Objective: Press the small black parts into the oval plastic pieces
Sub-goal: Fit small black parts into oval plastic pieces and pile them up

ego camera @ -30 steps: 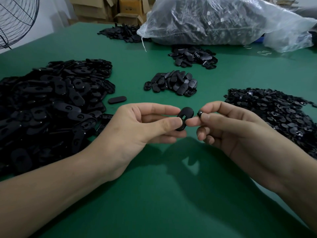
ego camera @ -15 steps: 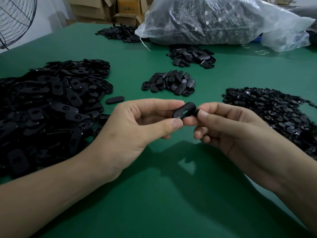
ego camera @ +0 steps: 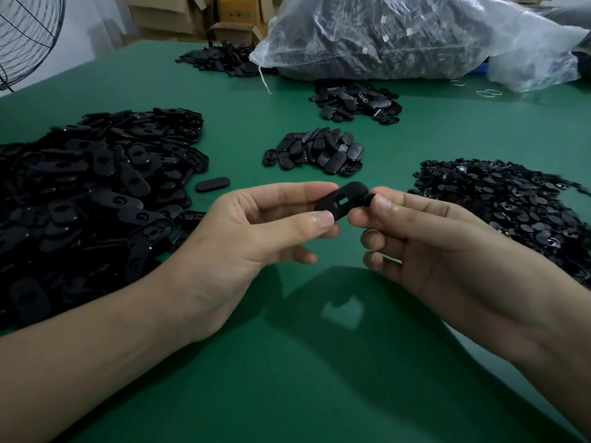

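The oval point(ego camera: 340, 201) is up over the table point(ego camera: 287, 378), pinched between thumb and forefinger of the left hand point(ego camera: 256, 231); the small part point(ego camera: 367, 199) sits at its right end, pinched by the right hand point(ego camera: 425, 238); left pile point(ego camera: 89, 193) and right pile point(ego camera: 511, 206) flank them.

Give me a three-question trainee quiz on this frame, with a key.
1. True or false: the left hand pinches the oval piece between thumb and fingers.
2. The small black part in the right hand is: A) seated in the slot B) beside the oval piece's end C) hidden in the palm
3. Fill in: the lone oval piece on the green table lies beside the large pile on the person's ____ side.
Key: 1 true; 2 B; 3 left.
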